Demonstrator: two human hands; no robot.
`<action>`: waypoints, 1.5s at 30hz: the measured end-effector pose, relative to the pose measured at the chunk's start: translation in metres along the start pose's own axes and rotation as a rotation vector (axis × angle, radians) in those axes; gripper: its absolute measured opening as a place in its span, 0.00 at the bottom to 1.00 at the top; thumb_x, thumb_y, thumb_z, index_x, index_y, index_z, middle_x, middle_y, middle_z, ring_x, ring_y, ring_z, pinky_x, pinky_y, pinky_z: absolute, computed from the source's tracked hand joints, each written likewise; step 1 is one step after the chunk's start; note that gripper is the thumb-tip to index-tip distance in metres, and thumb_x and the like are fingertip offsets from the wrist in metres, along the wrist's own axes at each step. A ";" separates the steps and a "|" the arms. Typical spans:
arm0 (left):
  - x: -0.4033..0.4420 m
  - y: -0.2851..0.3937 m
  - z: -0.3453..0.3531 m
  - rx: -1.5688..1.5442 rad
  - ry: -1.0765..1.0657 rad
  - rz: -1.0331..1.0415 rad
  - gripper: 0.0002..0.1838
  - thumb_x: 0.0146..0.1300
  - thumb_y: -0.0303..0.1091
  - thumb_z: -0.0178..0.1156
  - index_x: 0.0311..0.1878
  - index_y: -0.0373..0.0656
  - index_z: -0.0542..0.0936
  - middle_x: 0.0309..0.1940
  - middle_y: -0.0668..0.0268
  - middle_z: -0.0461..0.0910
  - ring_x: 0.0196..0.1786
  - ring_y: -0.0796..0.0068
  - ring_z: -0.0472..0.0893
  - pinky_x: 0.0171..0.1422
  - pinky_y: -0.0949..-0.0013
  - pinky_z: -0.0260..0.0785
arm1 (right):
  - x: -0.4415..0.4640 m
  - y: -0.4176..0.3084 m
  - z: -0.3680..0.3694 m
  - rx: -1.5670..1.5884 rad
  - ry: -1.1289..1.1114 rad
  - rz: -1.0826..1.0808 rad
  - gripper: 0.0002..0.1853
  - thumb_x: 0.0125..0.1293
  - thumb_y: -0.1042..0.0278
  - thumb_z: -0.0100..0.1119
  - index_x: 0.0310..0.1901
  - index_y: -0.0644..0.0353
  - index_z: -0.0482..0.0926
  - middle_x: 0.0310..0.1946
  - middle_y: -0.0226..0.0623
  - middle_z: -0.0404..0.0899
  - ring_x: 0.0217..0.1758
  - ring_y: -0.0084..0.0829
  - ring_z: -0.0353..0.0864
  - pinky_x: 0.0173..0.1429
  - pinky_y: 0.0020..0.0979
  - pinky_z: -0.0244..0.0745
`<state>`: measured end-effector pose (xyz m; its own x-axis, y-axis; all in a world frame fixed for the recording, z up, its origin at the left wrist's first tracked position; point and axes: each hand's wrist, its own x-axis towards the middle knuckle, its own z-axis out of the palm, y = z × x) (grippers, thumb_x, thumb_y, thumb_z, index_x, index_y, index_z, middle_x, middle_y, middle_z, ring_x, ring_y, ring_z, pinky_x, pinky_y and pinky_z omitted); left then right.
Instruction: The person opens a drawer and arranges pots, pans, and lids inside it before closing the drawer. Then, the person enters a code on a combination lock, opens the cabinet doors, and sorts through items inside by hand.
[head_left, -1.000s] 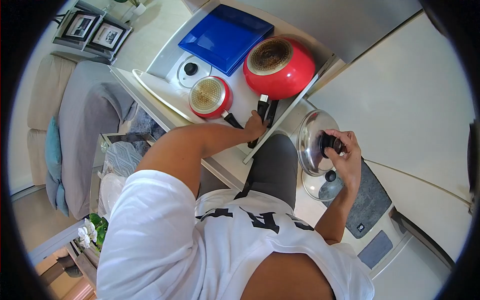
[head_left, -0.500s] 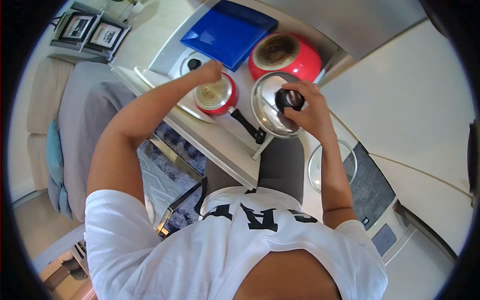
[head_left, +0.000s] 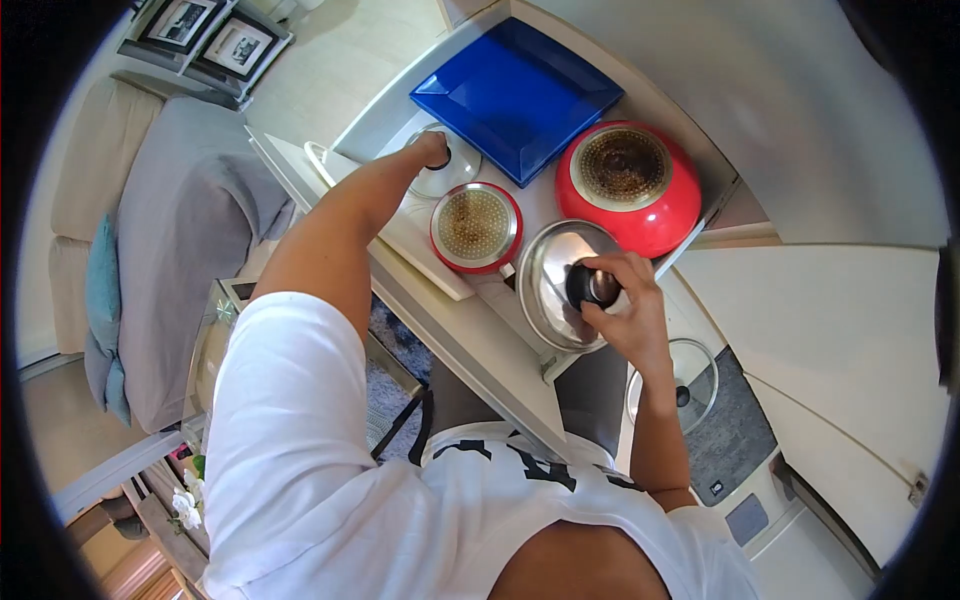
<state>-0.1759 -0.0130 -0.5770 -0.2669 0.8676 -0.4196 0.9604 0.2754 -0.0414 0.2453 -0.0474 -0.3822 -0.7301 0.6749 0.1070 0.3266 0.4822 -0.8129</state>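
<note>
Sofa (head_left: 200,220): covered in grey, seen on the left beyond the open furniture.
Drawer (head_left: 470,355): opened wide, with pans, a plate and a lid laid inside.
Grey mat (head_left: 735,430): spread on the right, below the level of the drawer.
Blue plate (head_left: 515,95): laid flat at the far end of the drawer; a squarish rim is shown.
Large red pan (head_left: 628,185): turned upside down just beside the blue plate, its browned base faced upward.
Steel lid (head_left: 545,275): held over the near right side of the drawer; the handle of the pan next to it is mostly covered. Whether the drawer is touched cannot be told.
Outer glass lid (head_left: 702,388): placed outside the drawer, partly over the grey mat, and partly crossed by the right forearm (head_left: 657,430).
Small red pan (head_left: 475,228): turned upside down, its speckled base exposed, near the steel lid.
Inner glass lid (head_left: 458,172): laid in the drawer between the small red pan and the blue plate.
Right hand (head_left: 632,305): thumb and fingers closed around the black knob (head_left: 578,286) of the steel lid.
Left hand (head_left: 433,150): placed at the knob of the inner glass lid; whether it is gripped cannot be told, as the fingers are largely hidden.
</note>
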 end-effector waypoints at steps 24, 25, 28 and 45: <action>-0.116 0.102 -0.091 -0.303 -0.163 0.265 0.19 0.38 0.28 0.63 0.35 0.29 0.73 0.22 0.52 0.78 0.20 0.63 0.81 0.20 0.67 0.74 | -0.013 0.003 -0.043 0.074 0.239 0.056 0.22 0.38 0.79 0.61 0.42 0.59 0.78 0.39 0.39 0.75 0.46 0.36 0.73 0.52 0.31 0.68; -0.119 0.108 -0.088 -0.338 -0.212 0.244 0.19 0.38 0.28 0.63 0.35 0.29 0.73 0.24 0.50 0.78 0.21 0.62 0.81 0.20 0.67 0.74 | -0.017 0.003 -0.045 0.070 0.245 0.060 0.22 0.38 0.79 0.61 0.42 0.59 0.78 0.39 0.39 0.75 0.46 0.36 0.73 0.52 0.31 0.68; -0.122 0.121 -0.080 -0.352 -0.280 0.247 0.20 0.38 0.29 0.64 0.37 0.30 0.73 0.28 0.48 0.78 0.24 0.60 0.81 0.24 0.66 0.75 | -0.031 0.003 -0.052 0.091 0.263 0.090 0.22 0.38 0.79 0.61 0.42 0.59 0.78 0.38 0.38 0.75 0.46 0.35 0.73 0.52 0.30 0.68; -0.088 0.120 -0.057 -0.703 -0.559 -0.491 0.56 0.33 0.57 0.74 0.65 0.48 0.58 0.62 0.55 0.62 0.62 0.48 0.64 0.45 0.32 0.66 | -0.057 0.026 -0.082 0.052 0.410 0.225 0.22 0.39 0.78 0.61 0.42 0.59 0.79 0.38 0.36 0.74 0.44 0.30 0.75 0.49 0.28 0.70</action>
<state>-0.0414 -0.0331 -0.4933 -0.3697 0.3261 -0.8701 0.4433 0.8848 0.1433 0.3451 -0.0277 -0.3620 -0.3440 0.9294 0.1340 0.4114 0.2774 -0.8682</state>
